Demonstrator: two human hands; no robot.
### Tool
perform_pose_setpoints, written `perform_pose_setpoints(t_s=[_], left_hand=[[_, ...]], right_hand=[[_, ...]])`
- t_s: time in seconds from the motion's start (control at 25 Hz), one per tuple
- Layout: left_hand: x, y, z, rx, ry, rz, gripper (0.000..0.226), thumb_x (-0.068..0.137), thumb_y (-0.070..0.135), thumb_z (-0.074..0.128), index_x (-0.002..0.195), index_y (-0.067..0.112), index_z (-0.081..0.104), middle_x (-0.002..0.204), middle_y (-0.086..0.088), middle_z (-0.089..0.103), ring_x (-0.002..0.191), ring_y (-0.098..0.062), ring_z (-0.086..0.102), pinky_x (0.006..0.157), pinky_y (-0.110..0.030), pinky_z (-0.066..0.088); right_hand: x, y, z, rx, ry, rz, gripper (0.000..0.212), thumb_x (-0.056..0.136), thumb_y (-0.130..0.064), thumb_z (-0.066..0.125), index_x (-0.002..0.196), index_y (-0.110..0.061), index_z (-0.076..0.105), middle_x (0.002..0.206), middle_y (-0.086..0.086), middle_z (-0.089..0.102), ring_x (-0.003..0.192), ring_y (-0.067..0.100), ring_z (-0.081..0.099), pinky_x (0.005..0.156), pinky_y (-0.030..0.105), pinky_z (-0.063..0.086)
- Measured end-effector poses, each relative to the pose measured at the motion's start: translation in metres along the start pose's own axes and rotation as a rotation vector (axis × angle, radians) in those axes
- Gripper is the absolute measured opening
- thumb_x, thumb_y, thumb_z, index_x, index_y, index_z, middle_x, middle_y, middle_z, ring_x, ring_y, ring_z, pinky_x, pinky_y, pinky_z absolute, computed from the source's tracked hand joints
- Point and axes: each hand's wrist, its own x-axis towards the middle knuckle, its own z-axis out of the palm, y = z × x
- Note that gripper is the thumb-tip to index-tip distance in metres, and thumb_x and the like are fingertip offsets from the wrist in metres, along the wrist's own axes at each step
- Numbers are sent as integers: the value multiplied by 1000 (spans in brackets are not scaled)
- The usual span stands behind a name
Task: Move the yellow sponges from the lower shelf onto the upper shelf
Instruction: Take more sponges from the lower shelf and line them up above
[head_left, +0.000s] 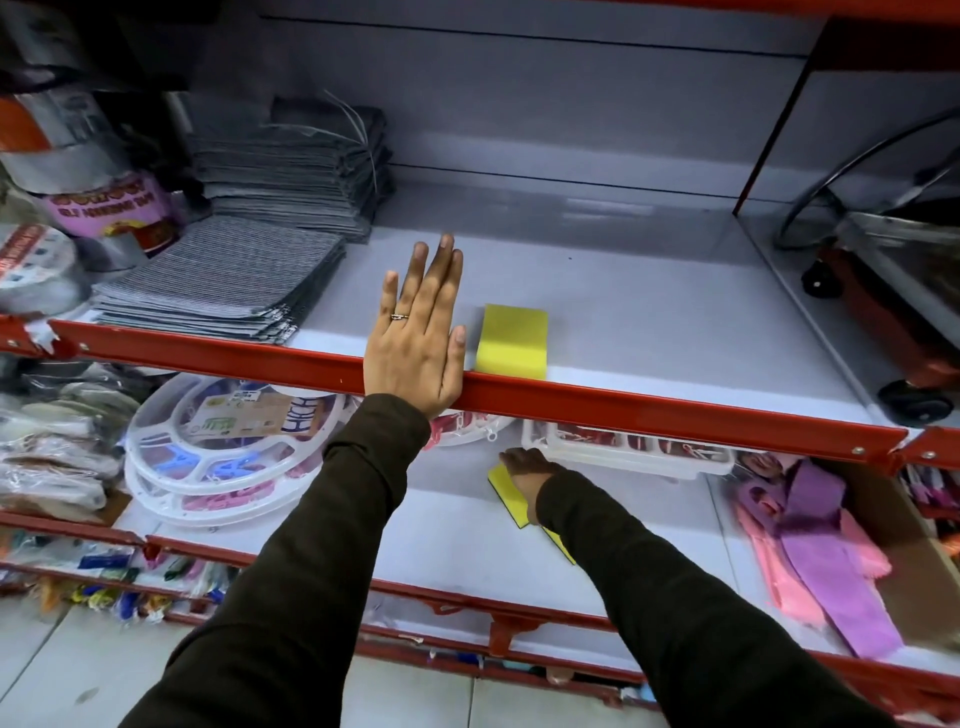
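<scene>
Right hand lay on lower-shelf yellow sponge, grip hidden | left hand spread flat, upper shelf front edge | advice: pinch sponge edges, lift clear of rail.

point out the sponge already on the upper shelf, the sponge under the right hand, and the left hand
upper-shelf sponge (513, 340), head view, middle of its yellow top
lower-shelf sponge (505, 491), head view, exposed yellow face
left hand (415, 343), head view, back of the hand

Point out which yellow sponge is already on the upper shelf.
The yellow sponge lying just right of the flat left hand, behind the red rail. The other sponges lie on the lower shelf under the right hand.
</scene>
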Motion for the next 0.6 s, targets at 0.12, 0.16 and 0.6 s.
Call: perform_pose_setpoints(t_s=[0.12, 0.16, 0.6], left_hand=[[0, 0, 1, -4, -2, 0, 68, 97, 30, 27, 159, 4, 21, 168, -16, 22, 156, -32, 15, 128, -39, -6], [0, 0, 1, -3, -3, -2, 68, 97, 30, 27, 159, 4, 21, 167, -16, 22, 156, -32, 15, 128, -39, -6], [0, 1, 0, -4, -6, 5, 67, 98, 30, 25, 159, 3, 22, 167, -17, 23, 156, -34, 16, 128, -40, -5]], right_hand=[[24, 1, 12, 6, -44, 42, 73, 99, -30, 43, 155, -18, 0, 166, 0, -6, 153, 25, -1, 123, 43, 10], [29, 2, 17, 12, -60, 63, 70, 100, -33, 39, 155, -19, -2, 166, -2, -6, 153, 23, -2, 123, 41, 8], [9, -19, 16, -117, 119, 9, 89, 77, -36, 71, 148, -10, 24, 154, 12, 29, 146, 33, 20, 117, 48, 27]])
